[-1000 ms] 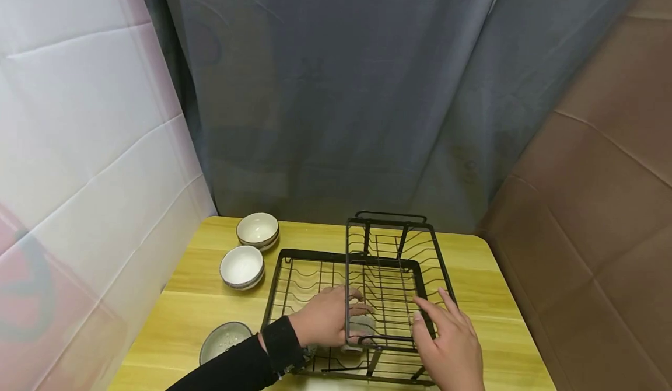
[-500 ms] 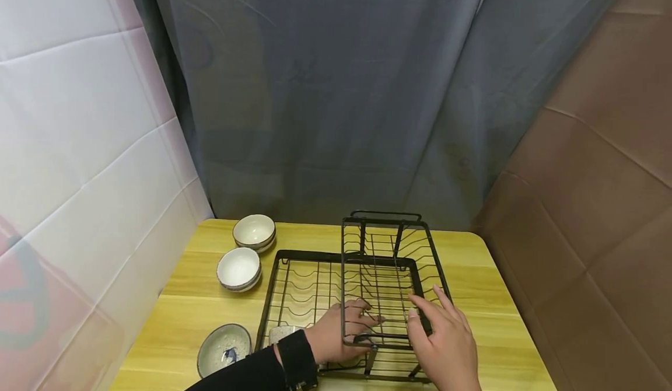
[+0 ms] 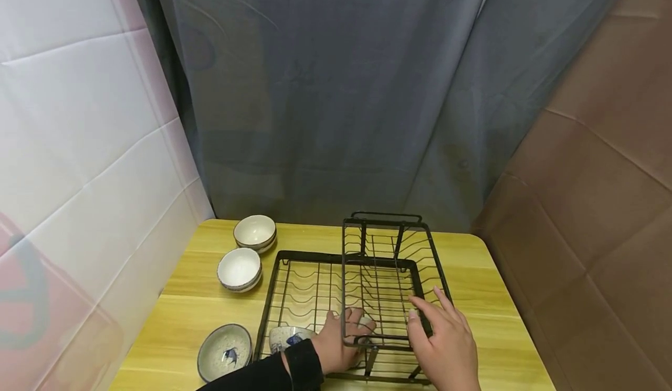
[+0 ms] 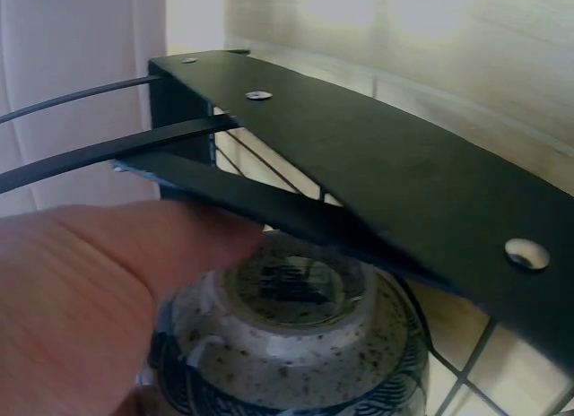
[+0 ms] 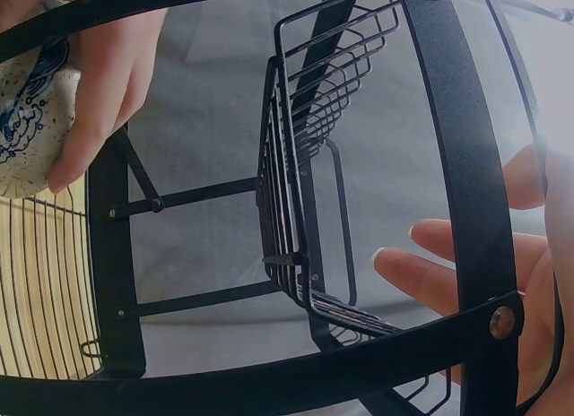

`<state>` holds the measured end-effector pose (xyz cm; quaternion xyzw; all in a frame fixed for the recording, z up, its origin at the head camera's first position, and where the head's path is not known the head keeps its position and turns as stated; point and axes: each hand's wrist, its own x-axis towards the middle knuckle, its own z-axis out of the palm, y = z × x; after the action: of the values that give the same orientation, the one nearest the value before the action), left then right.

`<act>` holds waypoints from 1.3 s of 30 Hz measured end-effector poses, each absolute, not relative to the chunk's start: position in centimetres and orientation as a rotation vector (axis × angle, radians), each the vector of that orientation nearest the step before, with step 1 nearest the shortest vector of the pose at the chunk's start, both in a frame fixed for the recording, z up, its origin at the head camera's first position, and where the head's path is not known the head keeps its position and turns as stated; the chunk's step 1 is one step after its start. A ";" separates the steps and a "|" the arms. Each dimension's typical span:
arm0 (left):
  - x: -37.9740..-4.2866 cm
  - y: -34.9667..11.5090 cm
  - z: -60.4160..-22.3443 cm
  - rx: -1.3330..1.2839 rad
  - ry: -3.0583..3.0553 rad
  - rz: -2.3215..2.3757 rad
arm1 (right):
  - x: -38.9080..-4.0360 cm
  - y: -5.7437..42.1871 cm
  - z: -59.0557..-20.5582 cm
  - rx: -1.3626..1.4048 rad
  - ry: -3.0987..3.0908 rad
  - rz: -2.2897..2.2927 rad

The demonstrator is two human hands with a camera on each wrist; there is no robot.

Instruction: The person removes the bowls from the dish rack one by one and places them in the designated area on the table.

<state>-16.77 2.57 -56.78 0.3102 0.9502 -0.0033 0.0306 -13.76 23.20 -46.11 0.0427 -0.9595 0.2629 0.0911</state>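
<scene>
A black two-tier dish rack (image 3: 310, 255) stands on the table. My left hand (image 3: 341, 338) reaches under its raised upper shelf (image 3: 385, 297) and grips a speckled bowl with a blue pattern (image 4: 287, 344). In the left wrist view that bowl is bottom up, its foot ring showing, with my thumb against it. The head view mostly hides it behind the hand and wires. A second blue-patterned bowl (image 3: 289, 337) sits on the lower tier, just left of the hand. My right hand (image 3: 446, 338) is beside the upper shelf's right edge, fingers extended and holding nothing.
On the table left of the rack stand two white bowls with dark rims, a far one (image 3: 255, 231) and a nearer one (image 3: 239, 268), apparently stacked on others. A speckled bowl (image 3: 223, 350) lies nearer me. A grey curtain (image 3: 325, 117) hangs behind the table (image 3: 178, 321).
My left hand has moved slightly right and nearer to me under the upper shelf. The lower-tier bowl, earlier mostly behind my wrist, shows more. My right hand stays nearly still.
</scene>
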 end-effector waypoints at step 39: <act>-19.1 1.3 -58.1 1.405 3.088 -0.016 | -13.6 23.2 -46.4 0.076 -2.834 0.762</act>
<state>-19.07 1.26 -58.08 0.4109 0.9031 -0.0048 -0.1250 -13.59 23.18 -46.44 0.0257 -0.9603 0.2580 0.1027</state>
